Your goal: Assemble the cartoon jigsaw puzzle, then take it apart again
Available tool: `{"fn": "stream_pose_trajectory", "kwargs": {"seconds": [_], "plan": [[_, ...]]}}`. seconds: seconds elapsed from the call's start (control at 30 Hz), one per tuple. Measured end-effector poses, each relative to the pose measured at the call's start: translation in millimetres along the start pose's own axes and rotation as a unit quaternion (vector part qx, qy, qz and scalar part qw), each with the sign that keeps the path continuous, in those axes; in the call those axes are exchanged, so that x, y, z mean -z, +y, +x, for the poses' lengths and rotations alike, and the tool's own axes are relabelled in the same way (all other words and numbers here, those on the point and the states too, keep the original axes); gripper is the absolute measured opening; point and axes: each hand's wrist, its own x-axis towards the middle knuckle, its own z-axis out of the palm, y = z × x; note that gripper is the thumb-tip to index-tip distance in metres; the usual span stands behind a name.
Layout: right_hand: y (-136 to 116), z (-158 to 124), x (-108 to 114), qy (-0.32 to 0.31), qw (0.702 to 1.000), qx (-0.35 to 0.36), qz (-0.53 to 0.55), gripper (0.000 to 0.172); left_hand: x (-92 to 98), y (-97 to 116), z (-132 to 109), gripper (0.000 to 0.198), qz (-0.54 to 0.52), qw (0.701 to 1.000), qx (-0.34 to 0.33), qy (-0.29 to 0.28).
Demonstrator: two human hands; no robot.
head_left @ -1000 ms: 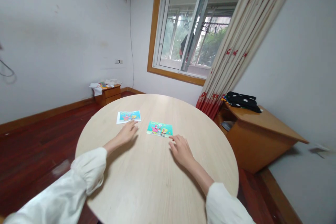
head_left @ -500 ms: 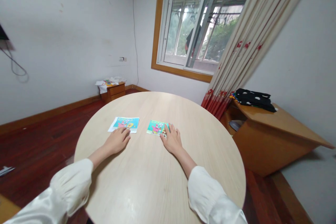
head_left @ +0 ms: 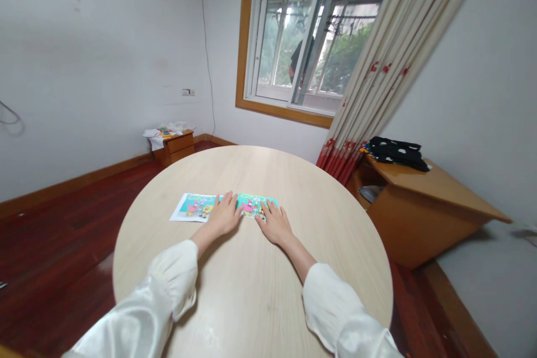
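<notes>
Two cartoon pictures lie flat on a round, pale wooden table. The left one is a cartoon picture sheet with a white border on its left side. Across its right end rests my left hand, fingers stretched out and lying flat, hiding where this sheet meets the other. A brighter cartoon picture card, with a pink figure on turquoise, lies just to the right. My right hand has its spread fingers on that card's right part and covers some of it.
Behind the table stand a small wooden cabinet with papers on it and a window. A patterned curtain hangs on the right. Beside the table, a wooden desk carries folded black cloth.
My left hand has moved right, from the left sheet's lower edge to its right end. The gap between the two pictures no longer shows. The view has shifted slightly.
</notes>
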Motion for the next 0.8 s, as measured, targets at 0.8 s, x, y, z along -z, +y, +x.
{"fn": "stream_pose_trajectory", "kwargs": {"seconds": [0.8], "plan": [[15, -2, 0, 0.149, 0.943, -0.197, 0.224, 0.050, -31.8, 13, 27, 0.025, -0.412, 0.899, 0.121, 0.085]]}}
